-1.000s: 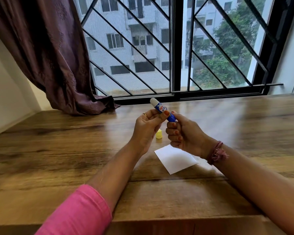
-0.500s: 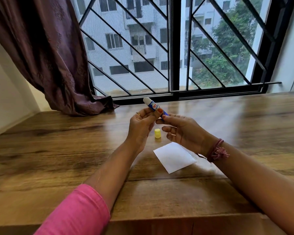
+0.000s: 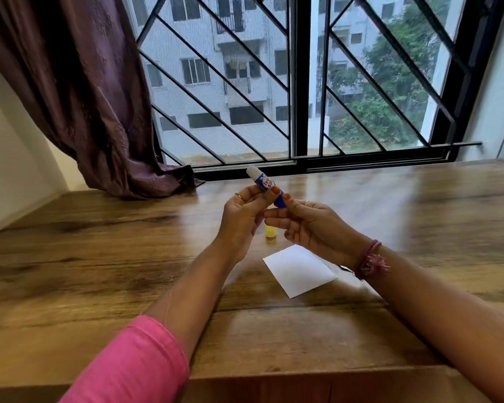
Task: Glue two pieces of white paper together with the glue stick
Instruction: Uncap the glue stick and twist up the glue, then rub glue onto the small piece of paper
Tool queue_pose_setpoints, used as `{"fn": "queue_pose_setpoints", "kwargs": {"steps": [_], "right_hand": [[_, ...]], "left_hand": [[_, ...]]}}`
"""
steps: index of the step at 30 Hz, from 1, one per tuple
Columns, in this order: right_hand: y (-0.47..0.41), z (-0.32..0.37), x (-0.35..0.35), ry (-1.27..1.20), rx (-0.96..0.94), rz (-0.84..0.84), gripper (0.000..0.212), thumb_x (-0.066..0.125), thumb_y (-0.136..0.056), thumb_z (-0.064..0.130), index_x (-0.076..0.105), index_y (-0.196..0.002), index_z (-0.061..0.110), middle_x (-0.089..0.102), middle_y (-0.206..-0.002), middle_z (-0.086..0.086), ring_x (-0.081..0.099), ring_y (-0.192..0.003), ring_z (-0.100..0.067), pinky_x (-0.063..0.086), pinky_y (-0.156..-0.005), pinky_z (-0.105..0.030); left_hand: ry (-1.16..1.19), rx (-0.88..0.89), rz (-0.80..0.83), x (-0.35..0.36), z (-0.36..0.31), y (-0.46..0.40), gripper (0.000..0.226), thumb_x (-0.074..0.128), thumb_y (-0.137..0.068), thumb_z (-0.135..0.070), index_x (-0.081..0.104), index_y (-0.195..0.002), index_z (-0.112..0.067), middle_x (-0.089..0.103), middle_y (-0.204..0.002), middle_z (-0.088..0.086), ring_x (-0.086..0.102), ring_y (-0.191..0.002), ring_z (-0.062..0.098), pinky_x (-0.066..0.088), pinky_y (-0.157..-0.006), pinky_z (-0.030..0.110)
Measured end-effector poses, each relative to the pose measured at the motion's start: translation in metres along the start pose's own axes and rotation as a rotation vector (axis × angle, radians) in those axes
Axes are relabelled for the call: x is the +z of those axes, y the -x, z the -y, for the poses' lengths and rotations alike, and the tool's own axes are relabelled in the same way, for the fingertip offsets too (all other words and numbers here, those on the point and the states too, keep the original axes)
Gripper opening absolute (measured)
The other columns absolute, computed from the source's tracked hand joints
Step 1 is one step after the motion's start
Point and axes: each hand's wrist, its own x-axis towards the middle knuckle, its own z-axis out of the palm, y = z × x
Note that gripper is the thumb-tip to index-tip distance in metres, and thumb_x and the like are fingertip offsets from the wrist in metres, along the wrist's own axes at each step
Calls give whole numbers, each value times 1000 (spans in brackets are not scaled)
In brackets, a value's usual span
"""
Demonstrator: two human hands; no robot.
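Blue and white, the glue stick [image 3: 264, 184] is held up above the desk [image 3: 99, 257], tilted with its bare white glue end pointing up and to the left toward the window [image 3: 297, 82]. The left hand [image 3: 242, 219] has its grip clamped round the middle of the tube, thumb across the label. The right hand [image 3: 312, 228] pinches the blue bottom end between thumb and fingertip, its other fingers loosely bent. Below the hands the yellow cap [image 3: 270, 231] stands on the wood, half hidden behind the left hand. Just nearer lies the white paper [image 3: 298, 270], flat on the desk, its far right corner covered by the right wrist with its pink thread bracelet [image 3: 371, 261]. A brown curtain [image 3: 79, 97] hangs at the left, its hem resting on the desk's far edge. Compared with half a second ago, both hands keep the same hold on the stick; cap and paper lie where they were.
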Motion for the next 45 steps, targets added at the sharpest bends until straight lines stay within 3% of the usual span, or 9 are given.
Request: {"fn": "queue_pose_setpoints", "kwargs": {"steps": [4, 10, 14, 18, 21, 23, 27, 37, 45], "right_hand": [[-3, 0, -2, -103, 12, -32, 34, 51, -92, 33, 64, -109, 7, 73, -94, -13, 71, -85, -16, 54, -60, -19], [-3, 2, -6, -131, -21, -39, 39, 65, -82, 31, 66, -111, 5, 64, -95, -11, 52, -80, -16, 54, -64, -20], [-2, 5, -8, -164, -51, -27, 39, 62, -83, 24, 61, -116, 3, 65, -82, -6, 61, -67, -9, 52, -60, -17], [-1, 9, -12, -189, -71, -238, 23, 62, -83, 26, 65, -97, 9, 68, -72, -1, 63, -60, -9, 52, -58, -20], [-1, 17, -18, -202, -106, -414, 16, 62, -83, 29, 66, -86, 13, 61, -61, 4, 57, -53, -8, 46, -55, -20], [1, 22, -21, -208, -134, -481, 14, 66, -81, 30, 67, -81, 17, 57, -57, 6, 54, -51, -8, 43, -53, -20], [4, 30, -23, -238, -165, -532, 13, 72, -77, 30, 72, -67, 23, 55, -56, 6, 52, -48, -7, 44, -47, -18], [34, 31, -22, -303, -134, -432, 10, 69, -81, 15, 73, -74, 11, 53, -64, 2, 53, -51, -5, 52, -56, -21], [74, -2, -6, 107, -30, -395, 16, 65, -83, 24, 70, -71, 14, 52, -60, -3, 51, -52, -10, 57, -65, -30]], "left_hand": [[-13, 3, 53, 1, -3, 2, 32, 72, -74, -16, 66, -104, -9, 75, -93, 4, 70, -88, 15, 56, -76, 23], [-215, -10, 141, 4, -2, 6, 36, 73, -77, -20, 66, -110, -11, 71, -105, 13, 66, -104, 28, 49, -97, 41], [-442, 45, 123, 1, -8, 4, 35, 75, -77, -25, 66, -111, -21, 73, -97, -3, 67, -92, 14, 53, -77, 27], [-702, -4, 198, -9, -17, 1, 43, 79, -73, -34, 59, -109, -21, 61, -83, -4, 55, -62, 1, 43, -52, 14], [-907, -83, 418, -19, -20, 2, 31, 79, -75, -35, 66, -101, -23, 51, -63, -11, 44, -54, 3, 34, -49, 12], [-1041, -144, 546, -21, -19, 3, 30, 76, -79, -35, 67, -107, -28, 41, -63, -7, 40, -58, 8, 32, -53, 18], [-1284, -260, 623, -21, -17, 6, 40, 72, -79, -46, 64, -117, -42, 36, -58, -11, 38, -49, 1, 27, -48, 13], [-1226, -161, 574, -19, -9, 22, 35, 77, -74, -46, 69, -107, -35, 43, -54, -16, 40, -49, -1, 29, -48, 12], [-1182, 43, 527, -4, -8, 34, 22, 67, -85, -41, 71, -87, -19, 44, -44, -13, 37, -42, 3, 27, -45, 16]]}}
